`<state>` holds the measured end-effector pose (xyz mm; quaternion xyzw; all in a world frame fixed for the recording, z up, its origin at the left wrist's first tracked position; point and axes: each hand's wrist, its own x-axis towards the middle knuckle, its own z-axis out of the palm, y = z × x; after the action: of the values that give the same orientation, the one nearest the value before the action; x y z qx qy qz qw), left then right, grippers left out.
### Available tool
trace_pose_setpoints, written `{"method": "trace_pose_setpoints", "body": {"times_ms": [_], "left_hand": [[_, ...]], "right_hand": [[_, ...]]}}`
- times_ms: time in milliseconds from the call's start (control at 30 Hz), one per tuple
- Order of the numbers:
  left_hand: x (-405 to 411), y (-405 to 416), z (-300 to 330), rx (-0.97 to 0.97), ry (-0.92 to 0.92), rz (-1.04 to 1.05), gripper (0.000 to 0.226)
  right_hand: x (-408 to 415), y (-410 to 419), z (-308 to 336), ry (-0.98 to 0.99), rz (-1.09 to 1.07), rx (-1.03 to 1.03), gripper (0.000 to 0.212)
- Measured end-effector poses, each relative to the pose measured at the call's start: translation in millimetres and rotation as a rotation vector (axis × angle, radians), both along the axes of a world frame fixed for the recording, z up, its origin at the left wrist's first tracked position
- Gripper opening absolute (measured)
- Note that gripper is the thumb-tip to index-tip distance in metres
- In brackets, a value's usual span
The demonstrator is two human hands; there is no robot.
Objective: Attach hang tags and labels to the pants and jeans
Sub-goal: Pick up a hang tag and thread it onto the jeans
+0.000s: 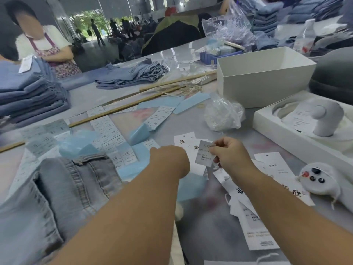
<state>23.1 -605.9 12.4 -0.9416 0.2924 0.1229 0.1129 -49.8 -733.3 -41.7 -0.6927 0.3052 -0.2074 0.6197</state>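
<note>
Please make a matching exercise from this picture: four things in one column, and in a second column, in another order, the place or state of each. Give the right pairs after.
Things
1. small grey label
2. folded jeans
3. white open box
4. clear plastic bag

Places or states
A. crumpled on the table, in front of the white open box
B. pinched by the fingers of the right hand
C. stands far right on the table, no lid on it
D. lies at the near left, waistband up, beside the left hand

Pairs: 1-B, 2-D, 3-C, 4-A
</note>
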Motion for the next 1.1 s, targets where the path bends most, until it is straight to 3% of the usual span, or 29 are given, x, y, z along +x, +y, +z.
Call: {"method": "trace_pose_setpoints", "body": {"times_ms": [233, 433, 1100], "left_hand": [[4, 4, -14, -0.100, 0.076, 0.175, 0.034], [6, 1, -24, -0.144, 0.212, 0.204, 0.060], [2, -3, -25, -0.138, 0.208, 0.238, 0.057]], "right_hand": [[10, 11, -9, 0.038, 0.024, -0.015, 0.022], [12, 12, -12, 0.081, 0.033, -0.078, 0.020], [10, 8, -15, 0.148, 0.054, -0.242, 0.021]]}}
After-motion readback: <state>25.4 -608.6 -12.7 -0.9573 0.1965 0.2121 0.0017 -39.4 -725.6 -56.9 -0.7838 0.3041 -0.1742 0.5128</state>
